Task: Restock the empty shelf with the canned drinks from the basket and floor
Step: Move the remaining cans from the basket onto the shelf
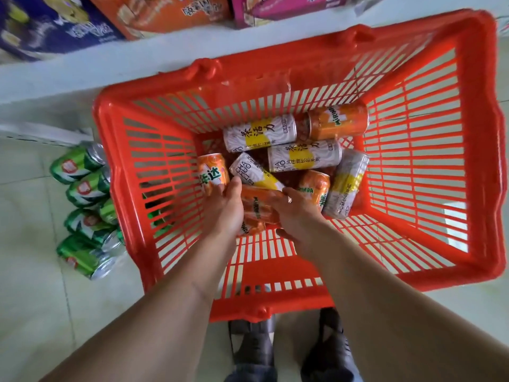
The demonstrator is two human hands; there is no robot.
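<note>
while both arms reach down into the red basket (479, 161), the left hand (224, 208) sits on an orange can (212, 175) by the basket's left wall, fingers bent over its lower end though the grip itself is hidden under the hand. right hand (296, 216) is curled around another orange can (257, 208) lying near the basket's front wall, thumb below it, fingers over the top. looks like the pick-up stage, two cans at once.

deeper in the basket, white-and-yellow cans (260, 132) lie on their sides toward the back wall, one more orange can (338, 121) in the back right corner, another orange one (314, 187) just right of the right hand. outside the basket, against its left wall, green cans (85, 188) are piled on the floor (41, 271). behind the basket runs the pale shelf edge (110, 64), with boxes (55, 26) stacked on it.

to do this well, i'd say wrap each can around its middle, not its end, since these are smooth and round and will likely roll or slip. lift straight up so neither knocks the neighbours or catches the slatted wall. the left can is pressed close to that wall, so tip it inward first. plenty still to move, the job seems early.
</note>
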